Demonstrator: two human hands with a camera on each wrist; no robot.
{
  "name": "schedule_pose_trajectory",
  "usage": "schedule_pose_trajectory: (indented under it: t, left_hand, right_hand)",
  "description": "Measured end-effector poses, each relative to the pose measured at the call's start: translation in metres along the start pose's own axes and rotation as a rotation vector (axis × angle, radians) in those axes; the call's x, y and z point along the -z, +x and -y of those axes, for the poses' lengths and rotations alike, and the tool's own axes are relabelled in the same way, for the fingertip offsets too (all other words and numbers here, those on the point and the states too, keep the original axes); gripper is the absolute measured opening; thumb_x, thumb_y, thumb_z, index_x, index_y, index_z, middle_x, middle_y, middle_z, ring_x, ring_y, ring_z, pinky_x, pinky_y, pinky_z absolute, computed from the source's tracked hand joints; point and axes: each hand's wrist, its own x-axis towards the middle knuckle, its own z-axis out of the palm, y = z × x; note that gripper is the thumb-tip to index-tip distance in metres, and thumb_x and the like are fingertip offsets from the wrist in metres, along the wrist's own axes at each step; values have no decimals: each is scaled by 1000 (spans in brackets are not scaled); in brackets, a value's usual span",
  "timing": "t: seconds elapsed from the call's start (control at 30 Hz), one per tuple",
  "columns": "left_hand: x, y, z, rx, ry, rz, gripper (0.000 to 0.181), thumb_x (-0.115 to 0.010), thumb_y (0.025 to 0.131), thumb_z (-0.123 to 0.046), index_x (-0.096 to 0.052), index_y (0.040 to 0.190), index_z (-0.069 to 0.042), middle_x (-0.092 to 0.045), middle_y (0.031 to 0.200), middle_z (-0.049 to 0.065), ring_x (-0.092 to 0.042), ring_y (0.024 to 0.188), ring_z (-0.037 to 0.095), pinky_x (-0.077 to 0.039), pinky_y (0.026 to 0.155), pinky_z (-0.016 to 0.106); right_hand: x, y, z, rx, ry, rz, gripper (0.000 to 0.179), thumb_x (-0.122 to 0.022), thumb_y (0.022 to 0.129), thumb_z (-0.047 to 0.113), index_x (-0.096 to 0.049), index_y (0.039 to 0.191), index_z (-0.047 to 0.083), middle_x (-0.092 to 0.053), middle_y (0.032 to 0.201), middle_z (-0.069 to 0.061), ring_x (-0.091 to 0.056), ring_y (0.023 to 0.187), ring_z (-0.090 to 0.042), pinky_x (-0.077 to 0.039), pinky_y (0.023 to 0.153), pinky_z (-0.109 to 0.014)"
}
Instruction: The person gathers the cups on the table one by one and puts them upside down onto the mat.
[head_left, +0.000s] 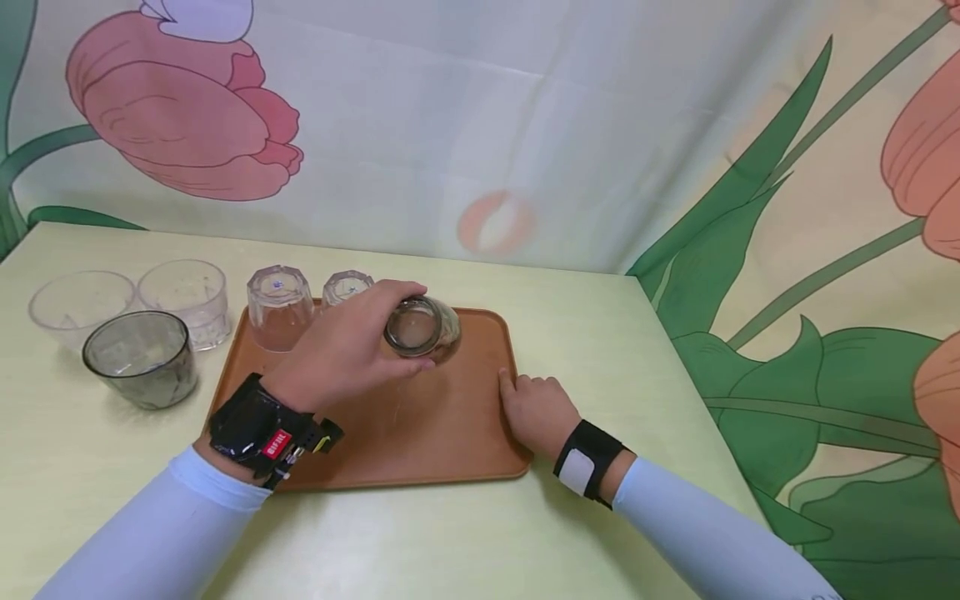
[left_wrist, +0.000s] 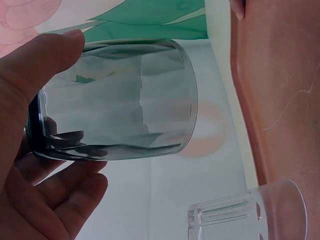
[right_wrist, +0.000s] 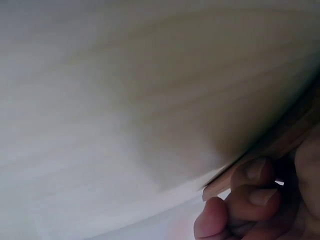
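Observation:
My left hand [head_left: 341,346] grips a smoky grey glass [left_wrist: 120,100] between thumb and fingers, holding it bottom up above the brown tray [head_left: 442,433]. In the left wrist view its mouth points toward the tray, apart from it. My right hand [head_left: 542,412] holds the tray's right edge. Its thumb lies on the rim, and curled fingers [right_wrist: 252,200] show beside the edge in the right wrist view. Two clear faceted glasses stand upside down at the tray's back left: one glass [head_left: 279,312] in plain sight, the other glass [head_left: 347,286] partly behind my left hand.
Left of the tray, a second smoky grey glass [head_left: 142,367] stands mouth up. Behind it are two clear glasses, a nearer-to-tray one [head_left: 183,304] and a far-left one [head_left: 78,312]. A flowered curtain [head_left: 420,150] hangs along the back and right of the pale table [head_left: 585,333].

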Motion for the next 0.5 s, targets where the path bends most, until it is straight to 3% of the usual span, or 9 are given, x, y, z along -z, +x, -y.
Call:
schedule_pose_trajectory:
  t: [0.2, 0.5]
  left_hand:
    - [-2, 10, 2, 39, 49, 10, 83, -88, 73, -43, -49, 138, -10, -61, 127, 5, -64, 110, 20, -57, 89, 40]
    - [-8, 28, 8, 55, 110, 62, 83, -88, 73, -45, -51, 137, -7, -62, 126, 9, -63, 110, 25, -56, 91, 43]
  right_hand:
    - [-3, 0, 1, -5, -10, -38, 42, -53, 100, 15, -55, 140, -1, -66, 85, -11, -61, 66, -24, -55, 59, -40]
    - [-9, 2, 2, -5, -51, -38, 44, -53, 100, 16, -54, 141, -1, -64, 82, -9, -59, 64, -22, -53, 58, -38]
